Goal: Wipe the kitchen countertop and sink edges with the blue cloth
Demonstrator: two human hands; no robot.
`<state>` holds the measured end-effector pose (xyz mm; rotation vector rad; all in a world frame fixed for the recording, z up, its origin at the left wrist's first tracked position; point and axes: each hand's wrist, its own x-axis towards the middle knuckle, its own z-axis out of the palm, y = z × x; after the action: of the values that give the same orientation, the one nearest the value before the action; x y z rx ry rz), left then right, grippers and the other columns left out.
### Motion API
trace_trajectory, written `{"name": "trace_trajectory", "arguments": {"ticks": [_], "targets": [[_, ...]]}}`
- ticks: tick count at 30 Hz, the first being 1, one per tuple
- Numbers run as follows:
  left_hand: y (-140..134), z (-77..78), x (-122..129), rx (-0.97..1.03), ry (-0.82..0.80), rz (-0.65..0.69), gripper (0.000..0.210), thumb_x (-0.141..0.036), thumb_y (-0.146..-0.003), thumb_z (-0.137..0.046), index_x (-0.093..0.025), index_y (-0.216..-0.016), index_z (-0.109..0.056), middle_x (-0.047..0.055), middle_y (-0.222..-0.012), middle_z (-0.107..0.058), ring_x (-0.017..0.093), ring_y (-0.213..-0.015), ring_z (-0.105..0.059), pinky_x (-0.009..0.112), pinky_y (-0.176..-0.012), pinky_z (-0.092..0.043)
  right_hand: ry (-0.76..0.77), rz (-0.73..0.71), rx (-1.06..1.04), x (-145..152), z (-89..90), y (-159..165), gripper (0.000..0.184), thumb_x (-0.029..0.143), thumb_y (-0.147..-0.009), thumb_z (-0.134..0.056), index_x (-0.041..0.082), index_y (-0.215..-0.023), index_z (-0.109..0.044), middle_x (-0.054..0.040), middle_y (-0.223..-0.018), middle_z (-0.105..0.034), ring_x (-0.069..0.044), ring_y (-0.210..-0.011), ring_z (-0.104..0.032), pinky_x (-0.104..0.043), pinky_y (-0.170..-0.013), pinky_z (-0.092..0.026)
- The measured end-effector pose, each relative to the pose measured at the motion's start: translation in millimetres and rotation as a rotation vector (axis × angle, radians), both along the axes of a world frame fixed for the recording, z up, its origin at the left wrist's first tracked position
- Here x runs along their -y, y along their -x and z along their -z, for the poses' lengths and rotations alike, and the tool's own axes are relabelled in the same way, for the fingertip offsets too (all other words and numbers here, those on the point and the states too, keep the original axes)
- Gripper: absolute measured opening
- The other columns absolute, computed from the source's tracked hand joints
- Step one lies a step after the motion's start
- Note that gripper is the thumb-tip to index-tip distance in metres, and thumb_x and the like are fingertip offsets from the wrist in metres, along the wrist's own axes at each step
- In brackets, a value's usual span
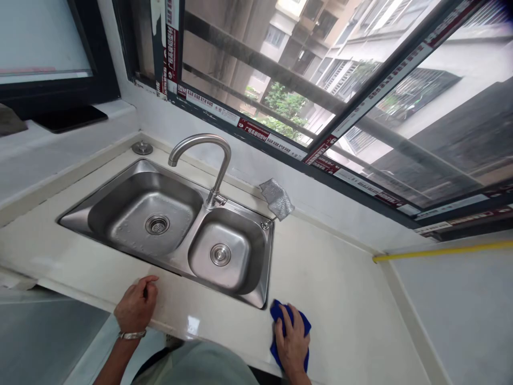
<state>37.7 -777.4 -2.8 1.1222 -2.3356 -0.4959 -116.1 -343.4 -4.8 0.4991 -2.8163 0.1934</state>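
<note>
My right hand (292, 337) presses a crumpled blue cloth (305, 323) onto the pale countertop (336, 299), just right of the sink's near right corner. Its fingers bend over the cloth and hide part of it. Near the counter's front edge, below the larger basin, is my left hand (136, 306), loosely curled with nothing visible in it. A metal bracelet (132, 335) circles that wrist. Between and beyond the hands lies a stainless steel double sink (186, 256), with a few water drops in its left basin.
A curved faucet (224, 160) rises behind the sink's divider. Silvery wrapping (277, 199) lies at the sink's back right corner, and a round metal cap (142, 148) at the back left. A dark flat device (72, 118) rests on the left ledge. A yellow pipe (441, 250) runs along the right wall.
</note>
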Motion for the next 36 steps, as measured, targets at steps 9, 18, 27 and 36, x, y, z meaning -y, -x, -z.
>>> {"name": "trace_trajectory", "arguments": {"ticks": [9, 18, 27, 36], "targets": [[0.5, -7.2, 1.5, 0.039, -0.166, -0.012, 0.035, -0.035, -0.092, -0.039, -0.021, -0.098, -0.071, 0.002, -0.074, -0.070, 0.020, -0.077, -0.063, 0.029, -0.070, -0.044, 0.041, -0.049, 0.004, 47.0, -7.2, 87.5, 0.045, 0.040, -0.099, -0.033, 0.028, -0.134, -0.059, -0.0100, -0.143, -0.053, -0.029, -0.131, -0.047, -0.053, -0.101, -0.037], [3.5, -15.7, 1.3, 0.044, -0.295, -0.044, 0.033, -0.036, -0.090, -0.041, -0.022, -0.098, -0.070, 0.001, -0.073, -0.070, 0.019, -0.078, -0.063, 0.028, -0.067, -0.042, 0.007, 0.070, 0.062, 73.7, -15.4, 173.8, 0.048, 0.039, -0.098, -0.030, 0.030, -0.136, -0.058, -0.0096, -0.142, -0.051, -0.028, -0.131, -0.043, -0.058, -0.103, -0.034], [6.9, -33.2, -1.1, 0.091, -0.277, -0.058, 0.027, -0.027, -0.092, -0.046, -0.022, -0.099, -0.072, 0.002, -0.077, -0.070, 0.019, -0.079, -0.062, 0.026, -0.061, -0.037, 0.026, -0.044, 0.019, 70.0, -18.2, 154.7, 0.047, 0.036, -0.101, -0.030, 0.030, -0.141, -0.054, -0.0102, -0.146, -0.050, -0.027, -0.135, -0.040, -0.055, -0.106, -0.032], [7.7, -31.7, -3.8, 0.047, -0.208, -0.063, 0.027, -0.026, -0.091, -0.048, -0.023, -0.099, -0.073, 0.002, -0.071, -0.065, 0.019, -0.080, -0.063, 0.026, -0.060, -0.036, -0.056, -0.340, 0.046, 24.4, -20.9, 36.1, 0.046, 0.032, -0.099, -0.039, 0.037, -0.143, -0.050, -0.0062, -0.156, -0.041, -0.029, -0.142, -0.039, -0.052, -0.103, -0.040]]}}
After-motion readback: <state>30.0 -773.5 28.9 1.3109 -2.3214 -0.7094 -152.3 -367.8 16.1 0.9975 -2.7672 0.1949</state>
